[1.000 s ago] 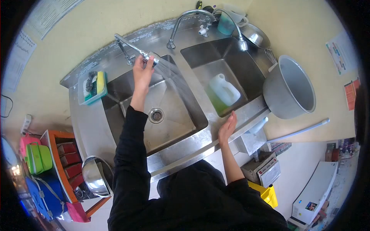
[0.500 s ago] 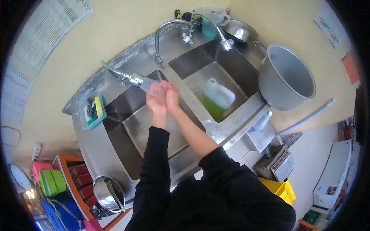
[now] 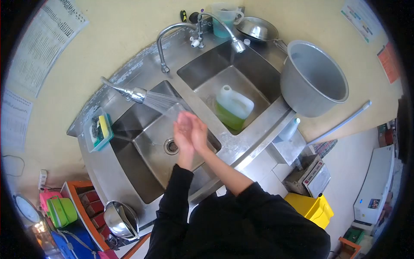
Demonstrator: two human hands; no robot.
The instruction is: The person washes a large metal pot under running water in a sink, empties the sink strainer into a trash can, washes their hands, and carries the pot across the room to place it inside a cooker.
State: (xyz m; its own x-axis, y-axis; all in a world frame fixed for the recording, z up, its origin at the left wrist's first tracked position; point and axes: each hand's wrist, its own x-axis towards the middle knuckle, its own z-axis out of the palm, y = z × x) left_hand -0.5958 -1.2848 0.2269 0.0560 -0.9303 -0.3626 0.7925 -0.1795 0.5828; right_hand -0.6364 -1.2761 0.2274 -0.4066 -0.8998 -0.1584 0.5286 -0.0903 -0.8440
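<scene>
My left hand [image 3: 183, 137] and my right hand [image 3: 199, 134] are side by side and touching, palms up and cupped, above the left sink basin [image 3: 144, 149]. Their fingers are stretched out and hold no object. To the upper left, a chrome spray faucet head [image 3: 139, 95] on a flexible neck sends a spray of water [image 3: 166, 103] toward my fingertips. Below my wrists shows the round drain [image 3: 171, 146]. In the right sink basin [image 3: 269, 71] sits a translucent jug [image 3: 235, 110] partly filled with green liquid.
A sponge tray [image 3: 106, 137] lies on the left ledge, with metal bowls [image 3: 120, 220] at the front left corner. A curved tap [image 3: 160, 47] and a second spray faucet [image 3: 237, 45] rise behind the basins. A large grey pot [image 3: 293, 88] stands on the right.
My hands have moved away from the faucet head, down and to the right relative to it. More of the spray shows, and the drain has come into sight. The view has shifted slightly.
</scene>
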